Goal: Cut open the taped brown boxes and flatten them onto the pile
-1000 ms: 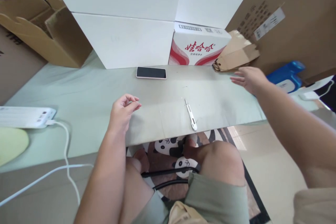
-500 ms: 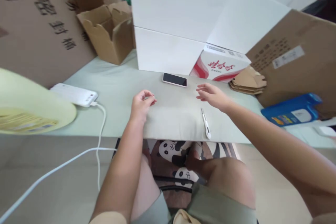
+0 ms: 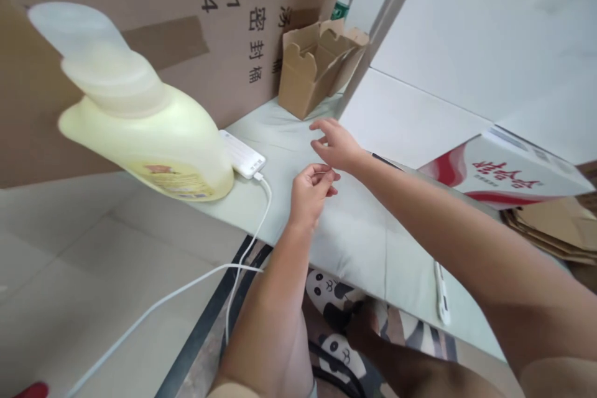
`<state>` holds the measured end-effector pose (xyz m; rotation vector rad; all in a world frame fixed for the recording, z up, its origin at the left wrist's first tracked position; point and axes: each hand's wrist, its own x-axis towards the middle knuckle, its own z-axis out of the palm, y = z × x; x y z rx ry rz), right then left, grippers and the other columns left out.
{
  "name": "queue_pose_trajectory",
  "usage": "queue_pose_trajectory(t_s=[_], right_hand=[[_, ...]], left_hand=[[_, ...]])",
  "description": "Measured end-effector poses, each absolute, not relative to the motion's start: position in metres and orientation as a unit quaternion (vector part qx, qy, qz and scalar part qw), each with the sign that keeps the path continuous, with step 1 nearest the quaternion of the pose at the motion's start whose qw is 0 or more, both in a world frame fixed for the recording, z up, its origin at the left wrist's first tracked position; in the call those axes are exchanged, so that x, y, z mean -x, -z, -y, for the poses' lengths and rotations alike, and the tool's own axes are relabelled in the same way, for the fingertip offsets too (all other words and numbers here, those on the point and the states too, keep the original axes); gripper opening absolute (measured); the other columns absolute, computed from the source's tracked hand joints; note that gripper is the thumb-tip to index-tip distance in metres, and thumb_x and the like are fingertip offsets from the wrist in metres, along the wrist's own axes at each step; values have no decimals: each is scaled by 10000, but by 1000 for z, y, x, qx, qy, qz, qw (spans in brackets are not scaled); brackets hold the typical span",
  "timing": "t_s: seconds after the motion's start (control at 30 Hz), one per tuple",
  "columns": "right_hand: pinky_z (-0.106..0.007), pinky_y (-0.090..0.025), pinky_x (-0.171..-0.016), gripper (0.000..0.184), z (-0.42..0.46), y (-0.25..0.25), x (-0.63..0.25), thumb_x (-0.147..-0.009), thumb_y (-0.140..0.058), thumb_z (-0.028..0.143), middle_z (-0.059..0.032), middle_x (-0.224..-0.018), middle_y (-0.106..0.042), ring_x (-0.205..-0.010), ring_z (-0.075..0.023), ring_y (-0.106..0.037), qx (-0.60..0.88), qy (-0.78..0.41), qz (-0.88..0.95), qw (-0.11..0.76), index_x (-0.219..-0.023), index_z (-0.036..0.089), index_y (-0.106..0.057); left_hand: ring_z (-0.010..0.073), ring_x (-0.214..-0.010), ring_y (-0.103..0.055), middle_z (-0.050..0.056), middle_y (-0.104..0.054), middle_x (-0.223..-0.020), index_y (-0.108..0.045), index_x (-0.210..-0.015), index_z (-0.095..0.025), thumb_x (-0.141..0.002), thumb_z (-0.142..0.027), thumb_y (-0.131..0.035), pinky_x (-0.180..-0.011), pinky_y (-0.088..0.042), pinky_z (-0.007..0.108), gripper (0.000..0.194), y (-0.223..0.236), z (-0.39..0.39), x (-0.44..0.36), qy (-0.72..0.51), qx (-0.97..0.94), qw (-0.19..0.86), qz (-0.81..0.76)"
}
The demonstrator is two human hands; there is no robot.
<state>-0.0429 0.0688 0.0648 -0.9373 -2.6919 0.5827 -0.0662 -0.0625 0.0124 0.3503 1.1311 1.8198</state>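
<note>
The white power bank lies on the table, its long axis slanting rightward toward you, cable end nearest. The cardboard carton stands upright, mouth upward. Your left hand has narrowed fingers, contents impossible to tell; your right hand, fingers loosely spread, points left.

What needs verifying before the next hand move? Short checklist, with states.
1. Right hand free: ok; fingers parted, nothing visible in them.
2. Left hand empty: cannot tell; fingers pinched, anything between them is too small to make out.
3. Hands not touching: cannot tell; left fingertips overlap the right wrist in this view.
4. Brown open-topped cardboard box open: ok; it stands just beyond the right hand.
5. Slim white plastic utility knife fully visible: not ok; right forearm hides its far end.
6. Thin white cable plugged into white rectangular power bank: ok.
</note>
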Motion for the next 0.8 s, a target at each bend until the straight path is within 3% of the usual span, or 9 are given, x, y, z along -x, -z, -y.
queue_pose_trajectory(t_s=[0.1,0.2,0.27,0.4,0.57,0.67,0.73,0.8], right_hand=[[-481,-551,-1121,383,-105,-62,91,-875,-566,132,-140,-1619,-436,-1115,-242,-739,311,-170,918,180,-1240,204,-657],[-548,-482,-1195,406,-146,-65,131,-844,-604,137,-101,-1649,-377,-1286,-296,-674,337,-157,907,199,-1236,235,-649],[-572,-426,-1239,411,-167,-67,148,-826,-625,137,-117,-1593,-453,-1372,-329,-618,346,-160,903,197,-1227,218,-654],[-581,-408,-1250,343,-181,-71,146,-788,-634,127,-120,-1404,-647,-1398,-355,-589,332,-162,910,188,-1120,188,-695],[-527,-535,-1132,351,-140,-80,90,-801,-575,129,-129,-1311,-704,-1248,-321,-690,359,-180,883,244,-1125,170,-702],[-418,-631,-861,207,-93,-88,31,-855,-576,219,-90,-1113,-738,-884,-228,-744,353,-226,858,297,-1034,203,-677],[-355,-587,-664,72,-57,-92,-19,-893,-594,303,-17,-816,-673,-647,-177,-656,377,-252,829,327,-900,236,-621],[-330,-531,-615,174,-22,-91,-72,-890,-649,335,23,-674,-564,-599,-163,-585,373,-234,807,393,-781,259,-536]], left_hand=[[80,-448,-521,-29,-634,-580,-663,-869,-176,-797,-362,-758,-529,-422,219,221,-14,62,74,-745,-104,475,-456],[72,-347,-346,-98,-365,-390,-654,-799,-184,-875,-419,-688,-433,-290,208,249,-17,62,77,-759,-74,467,-447],[64,-320,-235,-109,-238,-365,-616,-694,-190,-906,-450,-624,-399,-215,216,336,-18,61,77,-763,-67,483,-424],[52,-327,-191,-99,-209,-372,-555,-580,-191,-873,-396,-611,-391,-178,213,362,-21,59,79,-763,-71,501,-403],[58,-386,-193,-88,-239,-435,-493,-565,-197,-838,-269,-577,-428,-174,220,295,-22,60,85,-807,-58,399,-431],[81,-454,-251,-70,-249,-512,-456,-586,-204,-848,-224,-553,-476,-223,224,280,-19,66,90,-862,-41,222,-454],[101,-541,-375,-43,-344,-577,-467,-619,-207,-863,-207,-525,-564,-339,217,250,-14,70,95,-874,-35,110,-473],[124,-706,-537,-16,-510,-696,-540,-700,-219,-894,-235,-514,-722,-444,229,196,-9,72,98,-861,-48,73,-500]])
